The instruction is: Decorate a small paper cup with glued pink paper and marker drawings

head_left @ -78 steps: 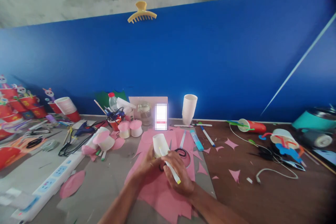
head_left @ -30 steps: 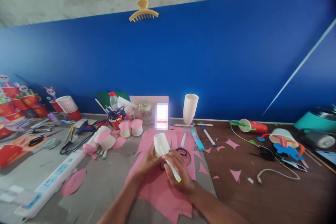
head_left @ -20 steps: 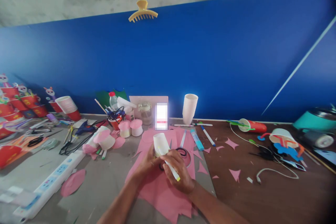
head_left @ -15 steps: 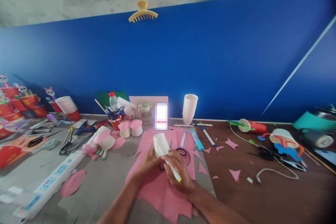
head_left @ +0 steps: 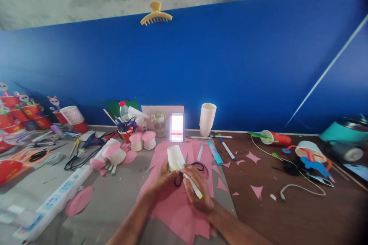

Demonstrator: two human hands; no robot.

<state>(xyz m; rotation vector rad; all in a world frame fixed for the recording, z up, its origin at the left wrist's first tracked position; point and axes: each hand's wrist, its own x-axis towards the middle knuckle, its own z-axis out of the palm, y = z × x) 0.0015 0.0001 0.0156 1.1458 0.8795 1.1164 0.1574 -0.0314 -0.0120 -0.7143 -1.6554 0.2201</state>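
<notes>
Your pink paper sheet [head_left: 175, 208] lies spread on the table [head_left: 287, 214] under both hands. Your left hand [head_left: 161, 180] grips the white paper cup [head_left: 174, 157] just above the sheet's middle. Your right hand [head_left: 199, 192] is clenched around a white marker [head_left: 192, 184], its tip against the cup. Black-handled scissors [head_left: 198, 167] lie just beside your fingers.

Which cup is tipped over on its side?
The red cup on the brown table, right of the hands, lies on its side with its white mouth facing left. The white stack by the blue wall stands upright, and the left hand holds another white cup.
</notes>
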